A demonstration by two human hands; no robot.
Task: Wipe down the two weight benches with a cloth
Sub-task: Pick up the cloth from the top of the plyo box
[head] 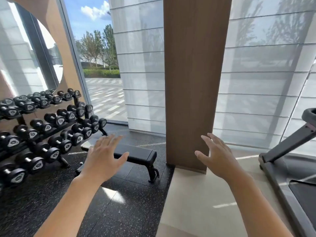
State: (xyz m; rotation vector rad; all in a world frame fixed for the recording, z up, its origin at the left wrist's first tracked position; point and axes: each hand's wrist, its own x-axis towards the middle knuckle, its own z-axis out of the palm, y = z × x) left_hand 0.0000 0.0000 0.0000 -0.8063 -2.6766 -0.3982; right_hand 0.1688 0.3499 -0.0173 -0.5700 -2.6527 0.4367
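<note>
1 black weight bench stood on the dark speckled rubber floor, its long axis running left to right, beside a wooden pillar; a dumbbell rack stood left, a treadmill right; left hand and right hand hovered with fingers spread, holding nothing.

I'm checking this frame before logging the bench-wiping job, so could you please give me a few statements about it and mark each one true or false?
1. Both hands are empty, fingers spread. True: the left hand and right hand hold nothing.
2. A cloth lies on the bench. False: no cloth shows on the black bench.
3. The dumbbell rack stands left of the bench. True.
4. Two benches are in view. False: only one shows.
5. A treadmill stands at the right edge. True.
6. The bench sits on the pale floor. False: it stands on the dark speckled floor.
</note>
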